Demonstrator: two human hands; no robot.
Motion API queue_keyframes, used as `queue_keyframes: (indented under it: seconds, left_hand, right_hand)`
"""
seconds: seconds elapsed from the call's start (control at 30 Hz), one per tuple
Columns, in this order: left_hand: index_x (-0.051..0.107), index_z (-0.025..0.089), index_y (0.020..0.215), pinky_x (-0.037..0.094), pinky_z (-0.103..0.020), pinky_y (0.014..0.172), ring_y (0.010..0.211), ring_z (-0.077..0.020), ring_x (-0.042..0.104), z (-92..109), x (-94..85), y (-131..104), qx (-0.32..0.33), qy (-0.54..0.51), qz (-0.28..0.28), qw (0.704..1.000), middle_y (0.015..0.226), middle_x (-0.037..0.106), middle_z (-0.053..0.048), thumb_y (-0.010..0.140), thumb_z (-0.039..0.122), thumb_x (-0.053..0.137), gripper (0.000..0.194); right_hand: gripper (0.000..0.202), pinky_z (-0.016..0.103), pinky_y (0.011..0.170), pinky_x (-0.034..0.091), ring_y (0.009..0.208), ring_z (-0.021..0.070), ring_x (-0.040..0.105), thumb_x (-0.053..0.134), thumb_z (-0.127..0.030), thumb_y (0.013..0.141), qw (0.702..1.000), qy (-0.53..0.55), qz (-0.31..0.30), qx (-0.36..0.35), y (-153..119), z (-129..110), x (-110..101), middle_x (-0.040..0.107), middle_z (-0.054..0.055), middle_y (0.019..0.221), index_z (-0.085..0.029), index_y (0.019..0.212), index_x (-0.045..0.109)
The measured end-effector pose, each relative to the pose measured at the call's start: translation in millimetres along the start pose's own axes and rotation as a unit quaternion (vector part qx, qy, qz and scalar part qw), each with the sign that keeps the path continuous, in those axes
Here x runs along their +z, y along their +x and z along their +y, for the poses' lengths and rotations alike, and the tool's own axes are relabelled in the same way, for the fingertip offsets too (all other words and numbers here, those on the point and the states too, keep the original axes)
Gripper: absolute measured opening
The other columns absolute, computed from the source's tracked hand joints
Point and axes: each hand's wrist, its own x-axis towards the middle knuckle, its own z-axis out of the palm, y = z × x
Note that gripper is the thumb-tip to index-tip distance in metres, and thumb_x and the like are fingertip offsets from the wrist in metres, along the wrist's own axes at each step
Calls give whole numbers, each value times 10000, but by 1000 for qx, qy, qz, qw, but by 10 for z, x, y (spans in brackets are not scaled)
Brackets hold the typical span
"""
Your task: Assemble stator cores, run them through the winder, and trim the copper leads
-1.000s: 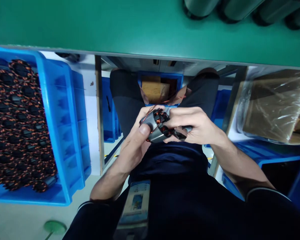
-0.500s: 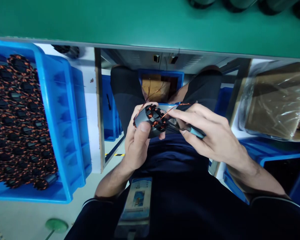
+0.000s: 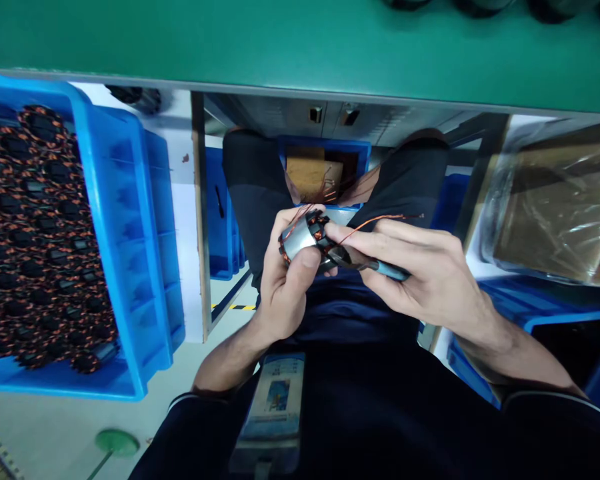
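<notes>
While left hand (image 3: 285, 280) clasps stator (image 3: 305, 241), right hand (image 3: 420, 273) grip pinching tool (image 3: 380, 268), blue bin (image 3: 130, 267) full of wound stators (image 3: 35, 233)

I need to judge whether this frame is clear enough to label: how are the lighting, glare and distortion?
Head view: the hands and wound stator are sharp and evenly lit; the lap below is dark; glare streaks the plastic-wrapped box; the green bench edge bows slightly, showing wide-angle distortion.
</notes>
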Motion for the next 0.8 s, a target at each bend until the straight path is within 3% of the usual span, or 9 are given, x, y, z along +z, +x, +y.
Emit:
queue_keyframes:
  seconds: [0.27, 0.47, 0.67, 0.8]
  left_hand:
    - [752, 277, 1458, 676, -296, 679, 748, -149, 723, -106, 16, 30, 21, -39, 23, 999, 1167, 737, -64, 1166, 591, 712, 431]
    - [760, 262, 1452, 695, -290, 679, 862, -187, 775, -56, 33, 16, -7, -29, 37, 999, 1265, 757, -100, 1125, 633, 760, 495]
    - [730, 277, 1486, 715, -305, 687, 779, -150, 738, -61, 56, 17, 0, -20, 14, 1000, 1285, 730, -91, 1146, 606, 739, 473]
    - [709, 286, 1475, 710, -333, 713, 768, -155, 735, -129, 47, 15, 5, -12, 31, 999, 1246, 719, -79, 1149, 599, 739, 453]
  right_hand:
    - [636, 340, 835, 628, 878, 184, 706, 665, -67, 1097, 1000, 11, -3, 4, 19, 149, 46, 738, 22, 1008, -300, 1686, 720]
    - [665, 422, 989, 648, 1065, 248, 734, 647, -54, 1076, 1000, 3, 10, -7, 25, 179, 38, 732, 56, 1064, -264, 1704, 704]
    - [616, 352, 864, 665, 944, 205, 766, 668, -54, 1079, 1000, 10, 12, -12, 33, 128, 44, 783, 37, 1026, -262, 1653, 753]
    - [512, 318, 939, 713, 988, 185, 858, 725, -120, 1130, 999, 45, 14, -2, 79, 173, 78, 896, 24, 1157, -300, 1603, 799]
